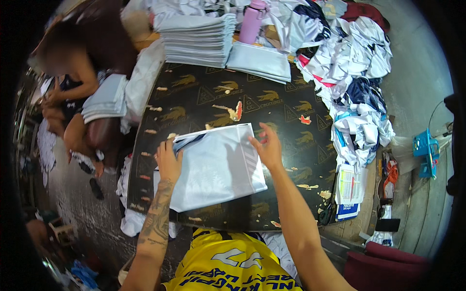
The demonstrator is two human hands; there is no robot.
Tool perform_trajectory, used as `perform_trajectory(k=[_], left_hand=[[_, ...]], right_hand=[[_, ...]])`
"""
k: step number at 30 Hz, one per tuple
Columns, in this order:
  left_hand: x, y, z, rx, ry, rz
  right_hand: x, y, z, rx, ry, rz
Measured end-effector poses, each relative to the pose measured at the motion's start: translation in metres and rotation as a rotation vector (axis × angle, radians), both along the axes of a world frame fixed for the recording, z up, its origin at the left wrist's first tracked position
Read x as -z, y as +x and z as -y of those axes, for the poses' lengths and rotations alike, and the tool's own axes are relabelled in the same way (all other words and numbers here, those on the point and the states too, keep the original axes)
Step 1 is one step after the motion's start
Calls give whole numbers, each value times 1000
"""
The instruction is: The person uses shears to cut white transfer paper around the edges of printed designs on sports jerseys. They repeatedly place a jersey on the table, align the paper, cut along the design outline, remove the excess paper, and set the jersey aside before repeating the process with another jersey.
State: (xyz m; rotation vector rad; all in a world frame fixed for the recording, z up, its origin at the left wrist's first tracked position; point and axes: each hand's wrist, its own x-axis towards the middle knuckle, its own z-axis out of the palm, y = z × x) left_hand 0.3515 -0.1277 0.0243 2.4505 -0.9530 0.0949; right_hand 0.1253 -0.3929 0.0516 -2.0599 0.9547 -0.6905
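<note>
A folded white garment [213,167] lies flat and slightly tilted on the dark table, with a navy strip showing along its upper left edge and pale stripes near its right edge. My left hand [168,162] rests on its upper left part, fingers laid over the edge and the thumb apart from them. By the upper right corner is my right hand [268,149], its fingers spread and curved, with nothing seen between them. Whether its fingertips touch the cloth I cannot tell.
The dark table [194,99] has chipped patches. At its back stand a tall stack of folded white garments [196,41], a lower pile [259,62] and a pink bottle [252,22]. Loose clothes [357,58] heap along the right, above papers [350,184]. Another person [80,77] sits at left.
</note>
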Motion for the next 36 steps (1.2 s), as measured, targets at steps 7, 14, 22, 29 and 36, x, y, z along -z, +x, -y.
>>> perform_trajectory(k=[7,14,22,29,36], left_hand=[[19,-26,164,583,-121,-187],[-75,-19,237,933,218,-483],[-196,-59,177,1037,-430,-309],[6,-188,105,564,-331,-278],[1,-208,108,296,-69,-334]], right_hand=[[29,-117,-114,902,1062,1],[-61,-107,-102,543,583,65],[-202,-233,-49,301,-44,-176],[-29,-276,-75,414,40,-200],[-38,-311,-27,210,127,-212]])
